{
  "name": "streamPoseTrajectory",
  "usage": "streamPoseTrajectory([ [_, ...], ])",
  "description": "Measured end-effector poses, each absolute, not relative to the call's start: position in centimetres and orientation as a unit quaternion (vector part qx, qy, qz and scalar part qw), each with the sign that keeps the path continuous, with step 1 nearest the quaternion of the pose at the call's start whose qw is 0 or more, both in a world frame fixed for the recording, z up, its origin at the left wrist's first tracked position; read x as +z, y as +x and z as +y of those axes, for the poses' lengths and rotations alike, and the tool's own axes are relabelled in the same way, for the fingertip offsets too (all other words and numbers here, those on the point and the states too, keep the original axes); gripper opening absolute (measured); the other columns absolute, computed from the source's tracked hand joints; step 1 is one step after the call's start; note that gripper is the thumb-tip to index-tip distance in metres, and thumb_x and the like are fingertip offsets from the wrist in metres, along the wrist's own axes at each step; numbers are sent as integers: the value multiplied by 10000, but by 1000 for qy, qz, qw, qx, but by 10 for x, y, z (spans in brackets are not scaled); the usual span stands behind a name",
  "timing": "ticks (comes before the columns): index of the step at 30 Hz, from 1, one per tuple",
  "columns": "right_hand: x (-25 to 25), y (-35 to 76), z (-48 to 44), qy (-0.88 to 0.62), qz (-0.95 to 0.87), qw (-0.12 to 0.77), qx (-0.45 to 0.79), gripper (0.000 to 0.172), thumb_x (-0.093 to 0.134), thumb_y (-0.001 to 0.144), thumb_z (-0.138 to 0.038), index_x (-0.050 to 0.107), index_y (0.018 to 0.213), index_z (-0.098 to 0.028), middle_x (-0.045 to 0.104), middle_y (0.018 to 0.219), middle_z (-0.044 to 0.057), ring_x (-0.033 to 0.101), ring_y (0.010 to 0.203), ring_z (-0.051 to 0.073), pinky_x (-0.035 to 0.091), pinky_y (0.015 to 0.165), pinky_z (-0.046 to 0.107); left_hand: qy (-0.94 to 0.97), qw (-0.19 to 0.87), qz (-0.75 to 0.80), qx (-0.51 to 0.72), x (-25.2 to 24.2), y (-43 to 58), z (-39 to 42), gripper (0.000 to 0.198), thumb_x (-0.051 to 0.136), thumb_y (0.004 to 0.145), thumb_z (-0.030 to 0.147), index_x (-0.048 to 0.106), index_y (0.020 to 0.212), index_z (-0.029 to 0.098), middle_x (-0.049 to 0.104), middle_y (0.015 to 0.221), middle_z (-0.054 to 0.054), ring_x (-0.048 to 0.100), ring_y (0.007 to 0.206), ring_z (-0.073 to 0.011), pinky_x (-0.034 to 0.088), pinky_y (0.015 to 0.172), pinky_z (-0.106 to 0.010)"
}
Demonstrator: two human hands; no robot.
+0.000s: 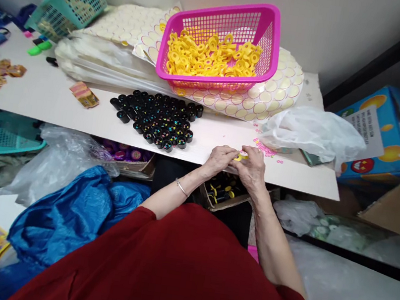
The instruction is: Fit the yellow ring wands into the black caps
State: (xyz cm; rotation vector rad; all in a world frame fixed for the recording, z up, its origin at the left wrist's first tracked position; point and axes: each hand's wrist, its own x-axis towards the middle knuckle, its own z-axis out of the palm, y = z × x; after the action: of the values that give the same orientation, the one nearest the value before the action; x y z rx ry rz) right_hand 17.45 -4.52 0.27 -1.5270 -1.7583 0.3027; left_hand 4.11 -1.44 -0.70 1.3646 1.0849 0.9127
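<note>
My left hand (pixel 221 158) and my right hand (pixel 252 168) meet at the front edge of the white table (pixel 60 99), fingers pinched together on a small yellow ring piece (pixel 239 156). Just left of my hands lies a cluster of several black caps (pixel 159 119) with coloured dots inside. A pink basket (pixel 219 42) full of yellow ring pieces (pixel 210 56) stands behind them on sheets of round stickers (pixel 267 100). Tiny pink bits (pixel 266 149) lie scattered by my right hand.
A crumpled white plastic bag (pixel 311 131) sits at the table's right. A teal basket (pixel 69 2) leans at the back left. Below the table edge are an open box of black-and-yellow parts (pixel 222 191), a blue plastic bag (pixel 74 211) and a blue carton (pixel 379 131).
</note>
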Motion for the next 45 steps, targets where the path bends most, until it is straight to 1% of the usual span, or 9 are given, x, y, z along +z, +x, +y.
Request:
streamPoseTrajectory([
  [4,-4,165,-60,-643,-505,522,243,467,666,701,-496,561,1032,-184,575,1043,72,548,729,146,490,621,310,595,536,468,373,-9,41,-14,270,544,810,352,707,728,154,622,714,-12,566,719,-118,442,723,-239],
  [8,-7,151,-63,-626,-304,593,406,487,684,664,-562,527,921,-179,550,677,-46,442,444,57,355,389,197,599,524,471,380,-5,40,-15,251,552,802,327,691,689,152,620,703,-9,559,709,-109,434,707,-225],
  [11,-6,143,-59,-598,-248,603,466,503,747,586,-552,515,831,-178,483,487,-99,391,348,44,281,324,168,573,549,475,380,1,42,-19,228,553,791,302,684,702,138,619,719,-9,534,642,-84,416,615,-202],
  [16,3,139,-57,-592,-229,593,495,488,788,534,-498,527,792,-176,514,451,-97,470,342,62,376,329,164,456,643,487,376,7,48,-28,259,542,801,333,660,818,104,590,675,7,436,451,-38,348,448,-188],
  [23,4,143,-54,-596,-213,574,520,381,782,566,-424,548,726,-170,514,438,-93,469,328,55,411,314,156,393,650,520,392,9,53,-30,209,589,775,317,631,751,113,518,516,42,448,423,-43,333,428,-170],
  [29,4,145,-53,-580,-203,576,539,399,816,522,-402,554,701,-160,567,477,-62,502,345,60,434,317,157,399,641,525,393,8,53,-26,151,590,750,258,629,711,118,507,492,53,437,398,-45,334,403,-171],
  [38,10,145,-58,-549,-190,596,555,465,791,571,-506,554,779,-163,553,473,-78,498,356,54,485,351,167,412,684,491,349,10,46,-23,246,575,800,349,622,798,108,481,419,55,431,361,-49,347,400,-156],
  [41,7,147,-63,-514,-187,619,563,462,747,618,-544,559,813,-169,591,536,-63,554,408,67,524,406,185,433,676,479,355,6,45,-22,273,583,790,367,628,840,102,491,459,57,424,376,-38,339,405,-152],
  [45,1,150,-66,-529,-211,607,554,395,769,611,-443,573,810,-164,586,507,-66,549,401,69,520,408,182,472,672,446,355,2,43,-22,359,565,778,433,635,868,93,529,587,38,429,425,-32,329,420,-163],
])
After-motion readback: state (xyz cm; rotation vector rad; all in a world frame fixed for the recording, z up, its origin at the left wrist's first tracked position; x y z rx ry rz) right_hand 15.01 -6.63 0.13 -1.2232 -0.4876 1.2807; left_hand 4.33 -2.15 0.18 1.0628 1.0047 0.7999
